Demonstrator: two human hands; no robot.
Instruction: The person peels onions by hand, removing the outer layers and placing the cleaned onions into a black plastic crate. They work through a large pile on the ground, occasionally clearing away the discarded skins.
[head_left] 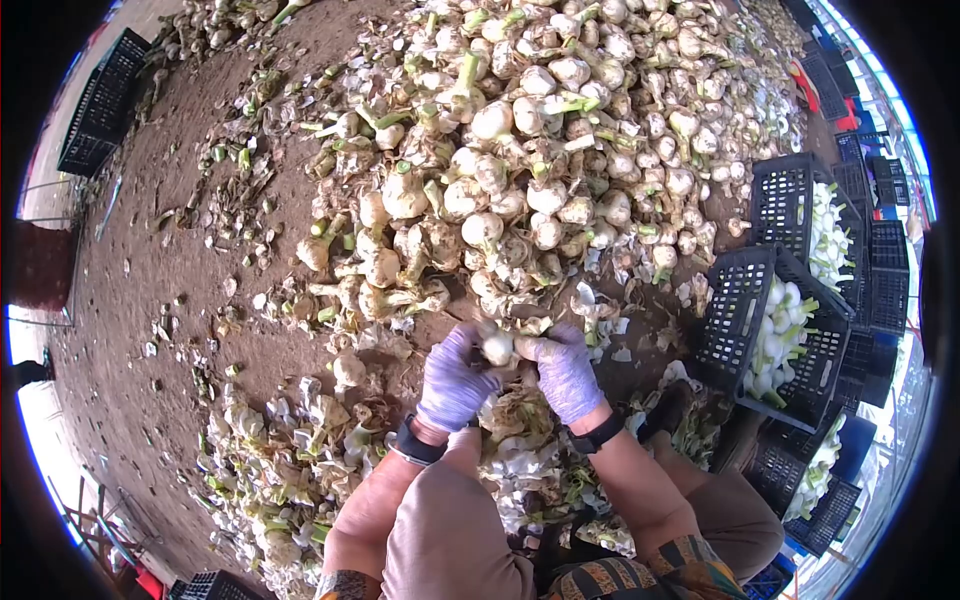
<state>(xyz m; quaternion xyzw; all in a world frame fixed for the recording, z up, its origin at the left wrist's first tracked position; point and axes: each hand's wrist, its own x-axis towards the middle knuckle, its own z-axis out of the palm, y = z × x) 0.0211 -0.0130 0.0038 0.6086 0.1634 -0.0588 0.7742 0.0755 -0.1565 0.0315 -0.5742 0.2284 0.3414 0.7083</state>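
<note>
A garlic bulb (498, 348) is pinched by the curled left hand (452, 382) and right hand (566, 376); probably light, firm and slick-skinned, it is best held round its sides.

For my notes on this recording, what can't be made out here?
All in the head view:
Underside of the white bulb, and any tool there: hidden by the left hand and right hand.
Far side of the bulb pile: cut off by the top edge.
Floor of the large right-hand crate: covered by its bulbs.
Lower-left crate: cut off by the bottom edge.
</note>
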